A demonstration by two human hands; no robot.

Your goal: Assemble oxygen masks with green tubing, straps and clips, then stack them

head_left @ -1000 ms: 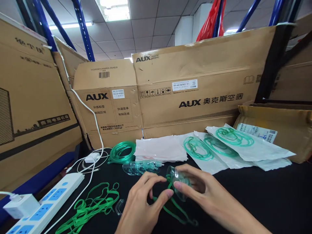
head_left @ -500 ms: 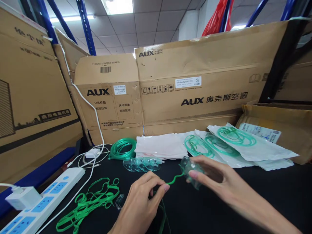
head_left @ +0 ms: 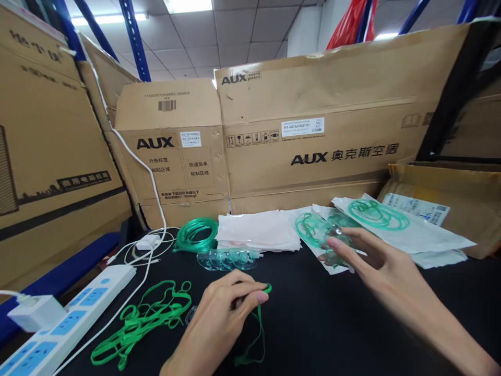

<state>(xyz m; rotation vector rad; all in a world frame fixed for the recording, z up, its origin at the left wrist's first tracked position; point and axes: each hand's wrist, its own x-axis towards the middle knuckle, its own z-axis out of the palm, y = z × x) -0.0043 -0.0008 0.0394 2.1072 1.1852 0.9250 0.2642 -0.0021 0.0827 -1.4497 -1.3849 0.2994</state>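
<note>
In the lower middle of the head view, my left hand (head_left: 225,310) pinches a green elastic strap (head_left: 261,326) between thumb and fingers. A small loop of it shows at the fingertips, and the rest hangs down to the black table. My right hand (head_left: 370,256) grips a clear greenish oxygen mask (head_left: 337,249) at the right, over the bagged tubing. Several similar masks (head_left: 225,259) lie nested beyond my left hand. A tangle of green straps (head_left: 152,316) rests left of that hand, with small clear pieces (head_left: 190,315) partly hidden beside it.
A coil of green tubing (head_left: 197,235) and white packets (head_left: 258,232) lie at the back. Bags with tubing (head_left: 407,230) are stacked at the right. A power strip (head_left: 74,313) with a white cable takes up the left. Cardboard boxes (head_left: 313,120) wall the back.
My right hand has moved right and slightly up with the mask, away from my left hand. The strap that ran between the mask and my left hand now shows only at the left hand.
</note>
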